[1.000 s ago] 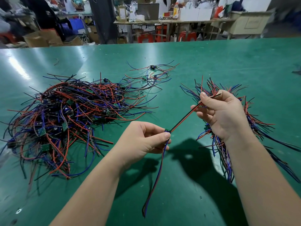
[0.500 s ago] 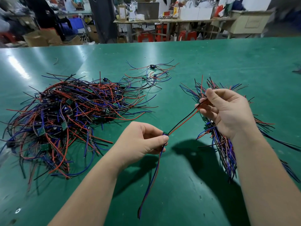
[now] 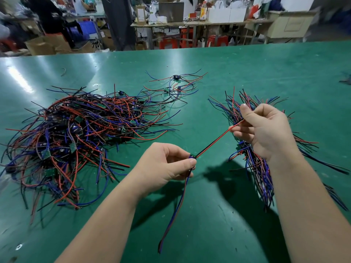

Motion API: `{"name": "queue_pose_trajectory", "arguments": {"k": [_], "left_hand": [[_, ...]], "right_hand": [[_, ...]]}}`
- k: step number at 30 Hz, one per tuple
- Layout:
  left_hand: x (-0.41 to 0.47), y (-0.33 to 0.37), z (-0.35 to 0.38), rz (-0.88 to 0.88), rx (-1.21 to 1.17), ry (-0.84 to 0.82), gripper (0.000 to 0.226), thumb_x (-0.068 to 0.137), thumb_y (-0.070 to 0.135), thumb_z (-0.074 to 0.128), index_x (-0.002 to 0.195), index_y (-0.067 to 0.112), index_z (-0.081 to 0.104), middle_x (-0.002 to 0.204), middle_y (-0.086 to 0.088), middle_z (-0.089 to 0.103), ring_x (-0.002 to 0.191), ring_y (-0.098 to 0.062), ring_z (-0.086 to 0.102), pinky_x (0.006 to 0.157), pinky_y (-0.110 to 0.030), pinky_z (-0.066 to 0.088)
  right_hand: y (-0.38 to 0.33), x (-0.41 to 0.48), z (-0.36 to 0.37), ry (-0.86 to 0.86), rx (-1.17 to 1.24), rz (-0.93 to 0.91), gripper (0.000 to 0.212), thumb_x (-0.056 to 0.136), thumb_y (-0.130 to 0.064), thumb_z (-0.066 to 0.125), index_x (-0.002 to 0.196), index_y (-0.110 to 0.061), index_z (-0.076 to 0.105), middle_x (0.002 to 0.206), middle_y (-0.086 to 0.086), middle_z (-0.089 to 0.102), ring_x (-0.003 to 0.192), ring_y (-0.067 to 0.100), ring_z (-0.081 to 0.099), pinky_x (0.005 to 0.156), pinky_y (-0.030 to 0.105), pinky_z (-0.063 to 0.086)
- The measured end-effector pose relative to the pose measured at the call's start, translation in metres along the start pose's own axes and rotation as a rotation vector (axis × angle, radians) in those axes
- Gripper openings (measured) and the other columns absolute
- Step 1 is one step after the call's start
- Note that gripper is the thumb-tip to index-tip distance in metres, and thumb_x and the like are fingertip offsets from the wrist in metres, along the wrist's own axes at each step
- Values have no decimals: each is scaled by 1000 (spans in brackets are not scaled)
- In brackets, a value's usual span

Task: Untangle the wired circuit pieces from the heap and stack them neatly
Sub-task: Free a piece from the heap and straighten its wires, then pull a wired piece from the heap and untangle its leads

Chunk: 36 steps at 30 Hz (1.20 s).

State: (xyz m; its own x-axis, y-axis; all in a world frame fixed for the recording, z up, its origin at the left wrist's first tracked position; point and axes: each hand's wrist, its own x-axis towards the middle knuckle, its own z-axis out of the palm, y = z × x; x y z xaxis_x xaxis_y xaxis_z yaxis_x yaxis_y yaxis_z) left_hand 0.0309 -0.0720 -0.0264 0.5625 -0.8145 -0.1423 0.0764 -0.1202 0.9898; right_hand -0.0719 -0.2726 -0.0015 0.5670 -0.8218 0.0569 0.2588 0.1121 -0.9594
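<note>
A tangled heap (image 3: 79,137) of red, blue and black wires with small green circuit boards covers the left of the green table (image 3: 266,73). One wired circuit piece (image 3: 212,144) is stretched in the air between my hands. My left hand (image 3: 167,166) pinches its small board, and blue and brown wires hang down from there. My right hand (image 3: 264,130) pinches the far ends of its red and black wires. Under my right hand lies the aligned stack (image 3: 254,160) of sorted pieces, partly hidden by my arm.
A small loose cluster (image 3: 176,84) of a few wired pieces lies beyond the heap, mid-table. A stray wire scrap (image 3: 63,71) lies far left. Beyond the table's far edge stand cardboard boxes (image 3: 45,44), red stools and cluttered benches with people.
My right hand has slid along the red and black wires and lifted slightly, pulling them straight. My left hand has barely moved, and the hanging wires have swung a little.
</note>
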Motion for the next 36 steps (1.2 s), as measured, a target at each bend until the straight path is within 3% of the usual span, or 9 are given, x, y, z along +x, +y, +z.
{"name": "queue_pose_trajectory", "arguments": {"k": [8,11,17,20,23,25,28,32,36], "left_hand": [[0,-2,-2,2,8,14,5,80,1,70,77,4,68,73,-14,71,61,-19,69,59,-25,57],[0,-2,-3,9,-7,2,5,80,1,69,77,5,68,73,-12,72,61,-19,69,59,-24,57],[-2,2,-4,14,-66,-69,13,68,18,73,76,9,69,75,-13,73,63,-20,70,58,-24,55],[-1,3,-4,28,-114,4,20,66,23,72,77,8,69,76,-13,73,60,-17,68,55,-22,54],[6,4,-6,31,-256,213,23,67,26,70,81,8,67,74,-7,73,56,-11,67,51,-18,54],[11,3,-8,27,-359,317,11,78,18,68,82,7,66,70,-5,72,52,-9,65,51,-16,54],[11,-1,-4,42,-291,318,7,85,13,63,84,7,67,71,-3,72,54,-10,66,50,-17,53],[5,-4,6,101,-148,151,16,93,13,54,98,13,69,86,-1,75,73,-15,72,57,-22,56],[6,0,6,93,-183,155,22,97,11,47,103,15,68,102,2,73,72,-15,71,61,-26,58]], "right_hand": [[8,-3,6,55,-190,-117,35,94,-21,59,69,-14,36,60,6,52,45,25,65,41,28,52],[7,-4,11,50,-67,-60,30,97,-21,54,74,-13,36,55,8,62,46,25,67,39,23,50],[4,-5,12,30,176,11,34,97,-23,53,69,-17,34,49,5,59,47,21,67,36,17,44],[6,-3,18,66,210,94,31,100,-36,42,85,-10,51,80,13,64,56,22,70,46,22,52],[12,-3,24,30,-120,243,48,101,-43,36,129,-5,44,120,8,51,71,23,69,61,31,57],[22,-12,33,-136,-281,259,39,100,-33,44,121,-1,51,107,7,59,64,18,66,59,26,54],[34,-35,53,-372,-335,151,16,93,-23,59,102,-12,64,85,6,67,61,15,67,57,24,55],[41,-44,60,-297,-585,-176,18,80,-22,75,97,-17,72,86,4,72,78,23,71,75,44,58],[23,-36,51,-169,-478,-292,28,80,-17,74,103,-30,66,84,-3,70,67,19,70,70,43,59]]}}
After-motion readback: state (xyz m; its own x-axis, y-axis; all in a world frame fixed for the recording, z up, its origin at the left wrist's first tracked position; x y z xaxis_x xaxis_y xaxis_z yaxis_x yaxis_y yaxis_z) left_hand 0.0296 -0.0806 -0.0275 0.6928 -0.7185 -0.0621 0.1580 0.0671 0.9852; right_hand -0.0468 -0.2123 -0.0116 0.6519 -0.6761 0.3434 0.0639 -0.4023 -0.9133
